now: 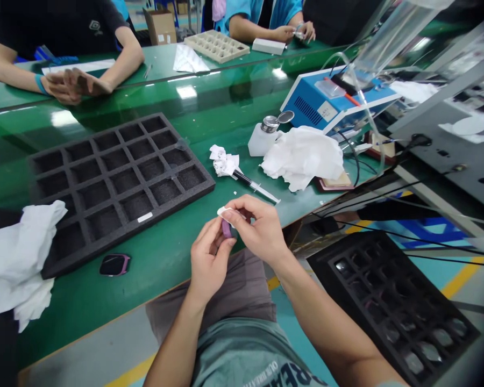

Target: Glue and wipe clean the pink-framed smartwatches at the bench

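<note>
My left hand (pixel 210 258) is closed round a small purple watch case (pixel 226 229), held at the front edge of the green table (pixel 165 258). Pressed against that case, my right hand (pixel 258 228) pinches a small white wipe (pixel 225 212). A second purple watch case (pixel 115 264) lies face up on the table to the left. Just beyond my hands lie a syringe (pixel 256 188) and a crumpled white tissue (pixel 225 161).
A black foam tray (pixel 116 183) with several empty cells sits left of centre. White cloths (pixel 302 156) (pixel 16 258), a white dispenser bottle (pixel 264 137) and a blue device (pixel 334 99) stand around. Another black tray (pixel 391 306) is low right. Two other people work across the table.
</note>
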A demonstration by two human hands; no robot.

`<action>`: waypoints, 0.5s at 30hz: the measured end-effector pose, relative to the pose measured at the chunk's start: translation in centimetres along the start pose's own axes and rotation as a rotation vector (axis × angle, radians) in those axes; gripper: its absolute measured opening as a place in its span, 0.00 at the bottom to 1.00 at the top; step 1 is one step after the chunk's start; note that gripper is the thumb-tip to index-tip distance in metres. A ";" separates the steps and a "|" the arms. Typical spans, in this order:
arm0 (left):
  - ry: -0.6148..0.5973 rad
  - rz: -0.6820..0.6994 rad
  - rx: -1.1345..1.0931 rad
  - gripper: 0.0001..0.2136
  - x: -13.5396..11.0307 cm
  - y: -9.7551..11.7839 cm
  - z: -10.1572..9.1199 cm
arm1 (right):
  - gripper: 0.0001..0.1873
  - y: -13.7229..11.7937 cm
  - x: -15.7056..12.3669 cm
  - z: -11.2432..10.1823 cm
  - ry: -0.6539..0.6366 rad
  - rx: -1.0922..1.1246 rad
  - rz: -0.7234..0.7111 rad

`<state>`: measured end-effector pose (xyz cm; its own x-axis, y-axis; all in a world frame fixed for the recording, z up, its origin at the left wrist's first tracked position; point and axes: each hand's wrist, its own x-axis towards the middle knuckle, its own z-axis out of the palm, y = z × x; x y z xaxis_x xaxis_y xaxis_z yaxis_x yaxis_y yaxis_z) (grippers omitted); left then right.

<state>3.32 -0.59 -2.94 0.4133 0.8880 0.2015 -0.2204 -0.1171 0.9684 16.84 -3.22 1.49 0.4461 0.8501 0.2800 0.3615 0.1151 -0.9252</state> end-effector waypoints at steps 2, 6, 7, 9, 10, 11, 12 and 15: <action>0.029 -0.086 -0.068 0.21 0.0 -0.1 -0.2 | 0.05 0.0 0.2 -0.2 0.030 0.027 0.016; 0.053 -0.200 -0.212 0.22 0.1 -0.6 -0.6 | 0.04 -0.8 -0.3 -0.7 -0.036 0.116 -0.035; 0.044 -0.206 -0.247 0.21 0.1 -0.7 -0.6 | 0.03 -0.9 -0.6 -0.7 -0.061 0.115 -0.068; 0.020 -0.208 -0.275 0.20 0.1 -0.8 -0.7 | 0.03 -1.1 -1.0 -0.4 -0.092 0.089 -0.121; 0.012 -0.203 -0.264 0.18 0.1 -0.8 -0.8 | 0.04 -1.0 -1.1 -0.1 -0.097 0.067 -0.138; 0.009 -0.195 -0.243 0.17 0.1 -0.7 -0.8 | 0.04 -0.9 -1.2 0.2 -0.093 0.044 -0.147; 0.010 -0.185 -0.214 0.17 0.1 -0.7 -0.9 | 0.05 -0.8 -1.2 0.6 -0.079 0.022 -0.151; 0.046 -0.152 -0.134 0.19 0.0 -0.6 -1.0 | 0.05 -0.4 -0.9 1.3 0.005 -0.038 -0.134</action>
<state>2.58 -0.04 -3.64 0.4106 0.9108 0.0443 -0.2751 0.0774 0.9583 15.19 -3.33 1.27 0.3954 0.8260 0.4018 0.4486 0.2081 -0.8692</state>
